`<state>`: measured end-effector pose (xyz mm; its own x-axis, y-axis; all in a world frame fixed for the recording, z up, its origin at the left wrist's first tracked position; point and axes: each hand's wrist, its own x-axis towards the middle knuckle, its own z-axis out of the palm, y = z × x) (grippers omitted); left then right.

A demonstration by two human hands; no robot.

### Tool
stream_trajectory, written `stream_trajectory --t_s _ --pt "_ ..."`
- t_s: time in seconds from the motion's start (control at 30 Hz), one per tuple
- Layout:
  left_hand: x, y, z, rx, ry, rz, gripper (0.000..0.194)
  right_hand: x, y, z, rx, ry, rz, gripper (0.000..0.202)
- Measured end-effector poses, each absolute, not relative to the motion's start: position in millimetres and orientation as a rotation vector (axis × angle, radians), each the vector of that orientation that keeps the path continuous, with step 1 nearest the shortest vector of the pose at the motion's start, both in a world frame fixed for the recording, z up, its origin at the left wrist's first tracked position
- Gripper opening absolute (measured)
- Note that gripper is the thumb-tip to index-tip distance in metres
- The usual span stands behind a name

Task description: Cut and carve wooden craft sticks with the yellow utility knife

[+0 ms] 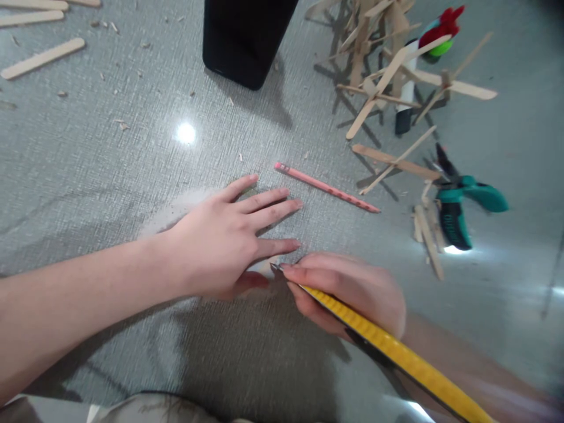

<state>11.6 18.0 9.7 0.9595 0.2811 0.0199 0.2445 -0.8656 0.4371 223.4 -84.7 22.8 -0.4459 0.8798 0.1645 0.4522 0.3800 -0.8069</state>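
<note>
My left hand lies palm down on the grey textured table, fingers spread, over a pale patch whose details I cannot make out. My right hand is closed round a long yellow-and-black cutter, near its metal tip. That tip touches down close to my left thumb, at a small pale piece partly hidden by the hands. Beyond my fingertips a pink pencil rests at a slant.
Teal-handled pliers lie at the right beside stick offcuts. Joined wooden sticks stand at the upper right near a marker. A black object is at the top, loose sticks at upper left.
</note>
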Motion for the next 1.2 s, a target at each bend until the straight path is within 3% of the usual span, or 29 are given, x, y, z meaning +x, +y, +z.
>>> stream_trajectory --t_s 0.13,0.33,0.5,0.7,1.2 --pt "11.9 13.7 8.9 2.74 0.395 0.19 0.059 227.1 -89.6 20.1 -1.318 -1.988 0.713 0.026" --pt "9.2 13.8 10.0 2.796 0.49 0.406 0.064 231.5 -90.2 18.4 -1.377 -1.94 0.701 0.027" --pt "4.1 28.5 10.0 2.598 0.353 0.417 0.02 232.7 -88.5 19.0 -1.366 -1.942 0.687 0.024" --pt "5.7 30.5 8.8 2.564 0.327 0.424 0.031 229.2 -88.6 21.4 -1.385 -1.937 0.693 0.024" --pt "10.8 12.7 14.2 2.619 0.278 0.507 0.025 232.3 -83.3 18.7 -1.31 -2.028 0.657 0.028"
